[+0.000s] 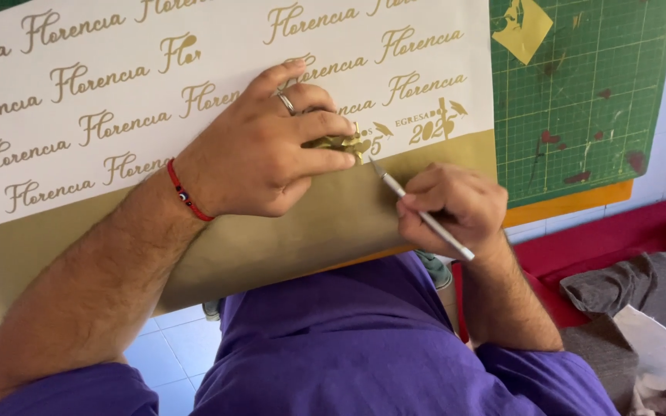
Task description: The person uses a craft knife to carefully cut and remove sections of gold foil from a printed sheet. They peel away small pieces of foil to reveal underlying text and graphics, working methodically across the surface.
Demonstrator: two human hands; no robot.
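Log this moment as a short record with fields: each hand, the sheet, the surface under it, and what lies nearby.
left hand: pinches a crumpled scrap of gold film, pressing on the sheet
right hand: grips a slim silver craft knife, tip at the scrap
sheet: white backing with gold script lettering, a gold band along the near edge
surface: green cutting mat, stained
nearby: grey cloth on red fabric at right

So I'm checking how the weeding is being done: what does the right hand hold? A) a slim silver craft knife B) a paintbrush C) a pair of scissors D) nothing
A: the right hand grips a slim silver craft knife, its tip aimed at the bunch of peeled gold scraps pinched by the left hand on the gold vinyl sheet.
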